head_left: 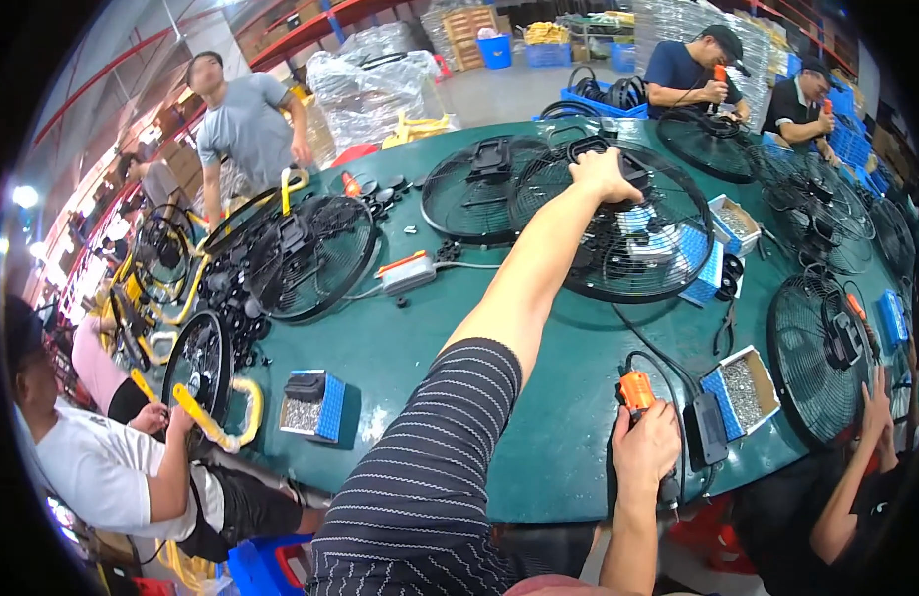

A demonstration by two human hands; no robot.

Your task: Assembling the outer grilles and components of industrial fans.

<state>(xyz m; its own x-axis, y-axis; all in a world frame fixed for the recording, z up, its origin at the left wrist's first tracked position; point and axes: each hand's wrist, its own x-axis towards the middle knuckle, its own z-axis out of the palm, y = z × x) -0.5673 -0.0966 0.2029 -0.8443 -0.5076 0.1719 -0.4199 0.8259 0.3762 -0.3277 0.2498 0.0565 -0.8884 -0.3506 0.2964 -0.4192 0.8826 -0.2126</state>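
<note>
My left arm, in a dark striped sleeve, stretches across the table. Its hand point(604, 177) is closed on the black bracket at the back of a round black wire-caged fan point(626, 260). The cage overhangs a second fan point(484, 223) on its left and partly covers a blue box beneath its right side. Near the table's front edge, my right hand point(646, 447) is wrapped around an orange and black electric screwdriver point(635, 389). A black cable runs beside it to a black power adapter point(707, 429).
Boxes of small screws point(743, 392) stand at right and a screw box point(312, 405) at left on the green table point(410, 358). Pliers point(725, 328) and a cabled grey unit point(407, 273) lie there. More fans point(310, 258) line both sides, with several co-workers around.
</note>
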